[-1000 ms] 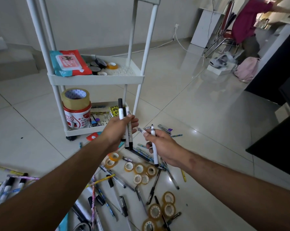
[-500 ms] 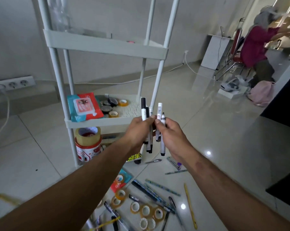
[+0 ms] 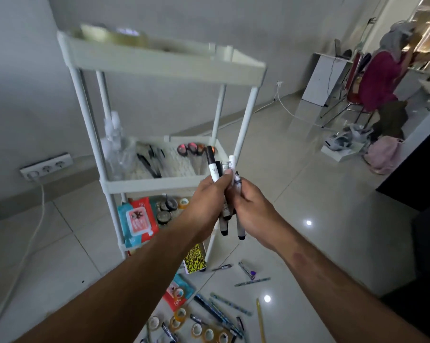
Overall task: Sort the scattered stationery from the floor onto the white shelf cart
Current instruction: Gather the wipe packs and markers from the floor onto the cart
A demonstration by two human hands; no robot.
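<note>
1. Tape rolls (image 3: 210,333) and pens (image 3: 217,310) are seen scattered on the floor (image 3: 332,219) nearest the camera.
2. A bundle of markers (image 3: 224,219) is held upright above them, in front of the white shelf cart (image 3: 159,63).
3. The left hand (image 3: 209,201) is wrapped round the bundle; the right hand (image 3: 253,209) is curled round one marker at its side, touching the left.
4. Pens and scissors (image 3: 149,159) lie on the middle shelf; a wipes pack (image 3: 137,221) lies on the shelf below.
5. A seated person (image 3: 384,78) is noted far right.
</note>
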